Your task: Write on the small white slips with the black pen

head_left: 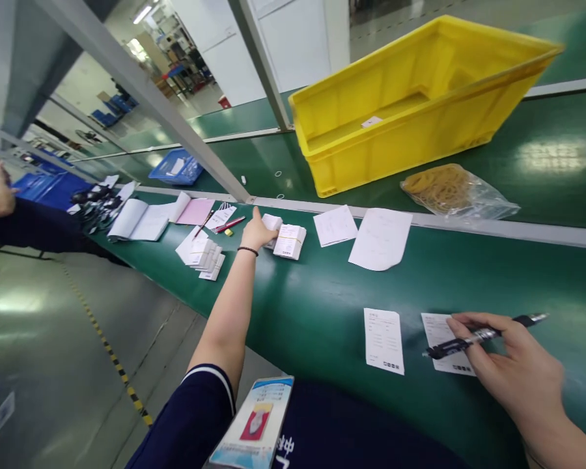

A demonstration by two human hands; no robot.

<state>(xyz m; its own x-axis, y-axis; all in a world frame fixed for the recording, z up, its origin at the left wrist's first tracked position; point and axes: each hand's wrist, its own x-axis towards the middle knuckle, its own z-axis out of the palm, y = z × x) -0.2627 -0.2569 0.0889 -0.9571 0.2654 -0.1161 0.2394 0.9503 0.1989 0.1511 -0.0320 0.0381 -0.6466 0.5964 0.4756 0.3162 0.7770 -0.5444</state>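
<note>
My left hand (258, 233) reaches far across the bench to a bundle of white printed cards (272, 223), with the thumb and fingers around its left end. Touching or close beside that bundle is a second banded bundle (290, 241). In my right hand (515, 365) a black pen (486, 335) is held slantwise, its tip pointing left. Under the pen and fingers lies a printed card (437, 329), partly hidden by the hand. Another printed card (383, 341) lies flat to its left.
Loose paper sheets (381, 239) lie near the bench's back rail. Beyond it are a yellow bin (395, 143) and a bag of rubber bands (444, 189). At left are more card stacks (208, 257), a red pen (229, 225), an open notebook (144, 221) and another person's arm (39, 228).
</note>
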